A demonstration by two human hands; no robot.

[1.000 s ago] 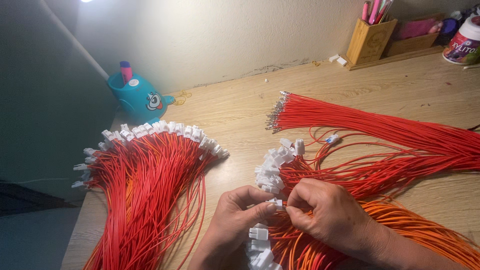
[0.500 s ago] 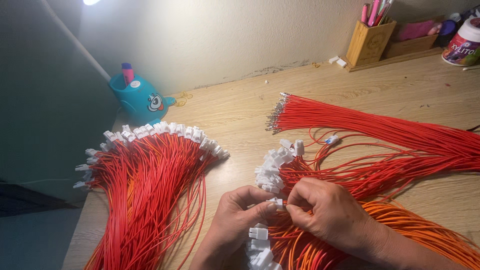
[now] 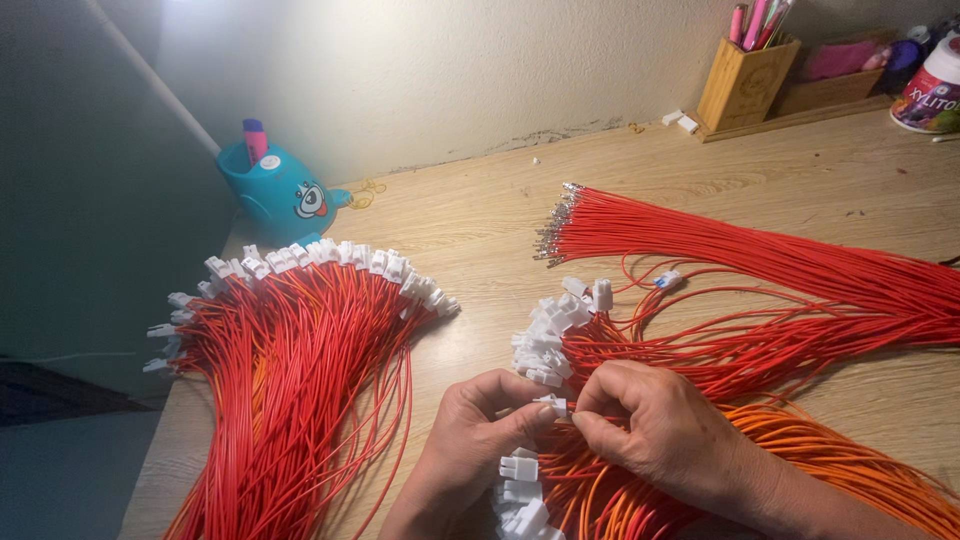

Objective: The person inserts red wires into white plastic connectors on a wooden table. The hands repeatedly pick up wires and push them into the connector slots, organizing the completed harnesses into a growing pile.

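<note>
Both hands met over the wooden table (image 3: 470, 225): the left hand (image 3: 470, 440) pinched a small white connector (image 3: 553, 404) at its fingertips, while the right hand (image 3: 655, 430) gripped a red wire just beside it, near the connector-tipped bundle (image 3: 560, 335). Done well, the wire end had to line up straight with the housing's opening. Steady, square pressure seemed wiser than forcing it at an angle.

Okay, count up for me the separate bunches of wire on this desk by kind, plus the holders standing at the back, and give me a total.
Red wire bunches with white connectors: 2, the fanned bunch and the bunch by the hands
Red wire bunch with bare metal tips: 1
Orange wire bunch: 1
Wooden pen holder: 1
Blue cartoon-face holder: 1
Total: 6
</note>
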